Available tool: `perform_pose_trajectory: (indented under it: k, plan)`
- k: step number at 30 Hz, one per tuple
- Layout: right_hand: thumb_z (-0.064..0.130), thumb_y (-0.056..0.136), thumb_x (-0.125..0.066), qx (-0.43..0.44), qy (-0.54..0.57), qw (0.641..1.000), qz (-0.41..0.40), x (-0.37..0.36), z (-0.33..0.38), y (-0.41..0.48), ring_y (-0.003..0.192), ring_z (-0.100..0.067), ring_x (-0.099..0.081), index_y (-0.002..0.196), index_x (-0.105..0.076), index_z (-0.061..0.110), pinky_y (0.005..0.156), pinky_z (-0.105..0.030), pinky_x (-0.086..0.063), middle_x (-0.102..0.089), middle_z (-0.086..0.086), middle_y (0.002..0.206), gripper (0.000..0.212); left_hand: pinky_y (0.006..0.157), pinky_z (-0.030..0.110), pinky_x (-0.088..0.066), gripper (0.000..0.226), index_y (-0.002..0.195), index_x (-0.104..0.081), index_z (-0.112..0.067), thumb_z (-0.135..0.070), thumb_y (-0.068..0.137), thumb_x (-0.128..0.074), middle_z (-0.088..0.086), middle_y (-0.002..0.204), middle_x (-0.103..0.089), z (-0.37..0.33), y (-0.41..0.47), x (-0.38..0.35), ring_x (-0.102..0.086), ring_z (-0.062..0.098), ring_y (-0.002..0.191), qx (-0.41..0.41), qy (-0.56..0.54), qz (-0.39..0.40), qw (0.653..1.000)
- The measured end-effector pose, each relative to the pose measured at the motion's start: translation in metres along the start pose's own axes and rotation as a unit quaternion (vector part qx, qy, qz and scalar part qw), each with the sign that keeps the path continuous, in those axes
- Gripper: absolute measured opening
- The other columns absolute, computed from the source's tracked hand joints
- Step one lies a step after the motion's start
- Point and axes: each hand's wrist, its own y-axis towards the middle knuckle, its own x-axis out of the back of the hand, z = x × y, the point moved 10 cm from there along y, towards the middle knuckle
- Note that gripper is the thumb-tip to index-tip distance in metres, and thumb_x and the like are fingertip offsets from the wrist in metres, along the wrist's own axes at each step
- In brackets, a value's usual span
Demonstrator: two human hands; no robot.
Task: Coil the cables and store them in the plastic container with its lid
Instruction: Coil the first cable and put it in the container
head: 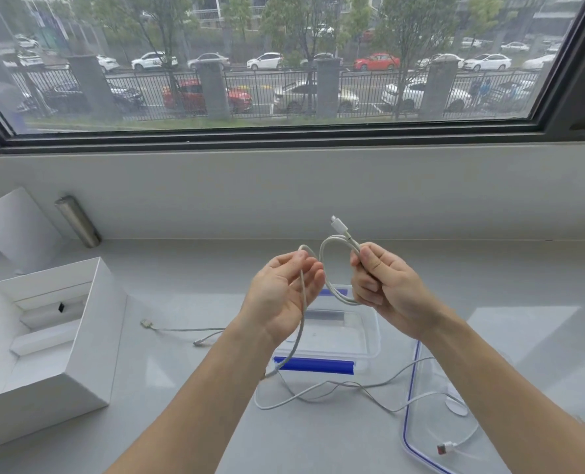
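1. Right hand (385,280) raised above the table (318,439), grip closed on the white cable (332,265), pinching one loop with the connector end (339,227) poking up at 12 o'clock from the fist
2. Left hand (284,292) palm-up just at 9 o'clock of the right hand, grip wide and loose, cable draped across the fingers (310,268) and running down past the wrist
3. Same cable trailing down to the table in slack curves at 6 o'clock of the hands, crossing the front of the plastic container (366,340)
4. Plastic container clear, directly below the hands, with blue clips on its near side (313,365) and far side; inside appears bare as far as visible
5. Lid (417,422) clear with a blue rim, flat on the table at 4 o'clock of the container, partly under the right forearm
6. On the lid, a round white puck (457,408) and a white plug with a red tip (446,448); cannot tell which cable each belongs to
7. Second thin cable (185,331) lying on the table at 9 o'clock of the container, with a small squarish plug at its left end and another plug near the left forearm
8. Open white cardboard box (55,336) at 9 o'clock of the scene, its white lid (14,227) leaning on the wall behind it
9. Metal cylinder (77,220) leaning on the wall at 10 o'clock, beneath the window (284,63)
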Motion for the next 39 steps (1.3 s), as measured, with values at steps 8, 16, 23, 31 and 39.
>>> perform_pose_trajectory:
  k: [8,16,23,31,39]
  plan:
    - [0.021,0.1,-0.034,-0.021,0.027,0.999,-0.008,-0.009,-0.01,-0.001,0.044,-0.011,-0.021,0.084,-0.049,0.007,0.047,-0.024,-0.019,-0.026,0.003,0.05,0.026,0.063,0.024,-0.05,0.009,0.079,-0.061,-0.011,-0.007,0.088,-0.061,0.003,0.07,-0.059,0.008,0.001,-0.011,-0.055,0.012,0.062,-0.058,0.065,-0.046,0.995]
    - [0.018,0.101,-0.035,-0.006,-0.007,1.0,-0.028,-0.018,-0.009,-0.002,0.049,-0.013,-0.023,0.079,-0.055,0.01,0.046,-0.02,-0.029,-0.029,0.0,0.053,0.031,0.058,0.024,-0.039,0.013,0.075,-0.058,-0.015,-0.012,0.083,-0.068,-0.001,0.066,-0.065,0.011,0.0,-0.013,-0.054,0.006,0.052,-0.104,0.159,-0.082,0.978]
    - [0.022,0.101,-0.036,0.001,-0.099,0.994,-0.05,-0.012,-0.009,-0.002,0.052,-0.014,-0.029,0.086,-0.058,0.014,0.047,-0.023,-0.028,-0.032,-0.007,0.062,0.028,0.047,0.019,-0.039,0.019,0.07,-0.058,-0.01,-0.015,0.08,-0.072,0.004,0.063,-0.059,0.005,-0.001,-0.012,-0.046,0.007,0.043,-0.137,0.178,-0.096,0.97]
    - [0.018,0.101,-0.035,-0.003,-0.066,0.997,-0.028,-0.021,-0.002,-0.001,0.048,-0.009,-0.036,0.097,-0.064,0.015,0.049,-0.023,-0.029,-0.041,0.001,0.052,0.029,0.052,0.013,-0.045,0.017,0.074,-0.058,-0.006,-0.015,0.081,-0.071,0.0,0.062,-0.056,-0.011,-0.005,-0.025,-0.051,-0.002,0.044,-0.21,0.264,-0.07,0.939]
    - [0.023,0.101,-0.033,-0.024,0.032,0.998,-0.038,-0.012,-0.006,0.003,0.042,-0.009,-0.02,0.08,-0.048,0.01,0.046,-0.024,-0.025,-0.025,0.005,0.05,0.029,0.051,0.019,-0.043,0.015,0.073,-0.062,-0.01,-0.018,0.083,-0.069,0.003,0.062,-0.059,-0.023,-0.005,-0.041,-0.054,0.013,0.057,-0.259,0.407,0.017,0.876]
